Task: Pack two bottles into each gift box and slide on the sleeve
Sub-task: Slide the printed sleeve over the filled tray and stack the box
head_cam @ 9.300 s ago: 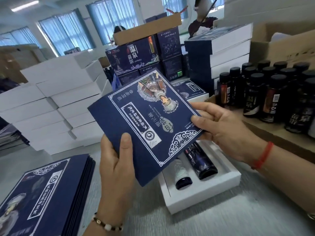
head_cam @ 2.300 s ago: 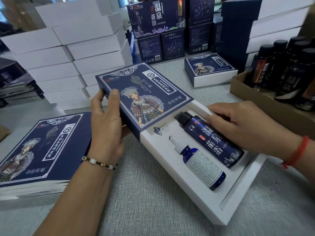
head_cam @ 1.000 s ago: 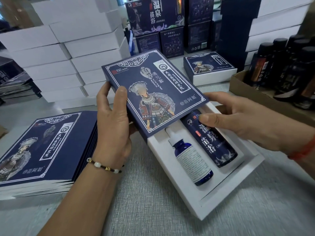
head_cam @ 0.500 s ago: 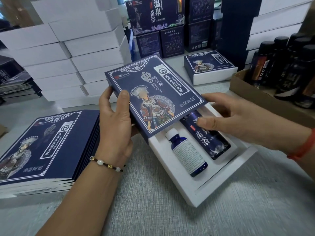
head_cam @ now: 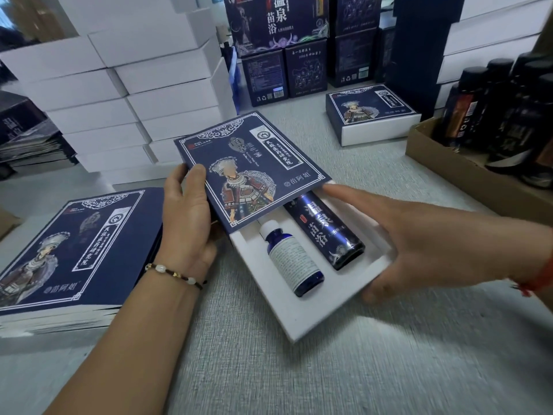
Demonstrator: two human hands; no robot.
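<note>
A white gift box [head_cam: 302, 320] lies on the grey table with two bottles in its insert: a small blue bottle [head_cam: 294, 263] with a white label and a taller dark bottle [head_cam: 327, 232]. A navy printed sleeve [head_cam: 254, 172] covers the box's far half and hides the tall bottle's cap. My left hand [head_cam: 188, 217] grips the sleeve's left edge, thumb on top. My right hand [head_cam: 434, 244] lies spread along the box's right side, its index finger reaching to the sleeve's mouth and its thumb at the near right corner.
A stack of flat navy sleeves [head_cam: 74, 250] lies at the left. Stacked white boxes [head_cam: 134, 85] stand behind it. A sleeved box [head_cam: 371, 115] sits at the back right, near a cardboard tray [head_cam: 449, 166] of dark bottles [head_cam: 493, 115]. Dark cartons [head_cam: 275, 25] line the back.
The sleeve has come over the box's far half and now lies flatter. My right hand has moved off the tall bottle to the box's right side, thumb at the near corner.
</note>
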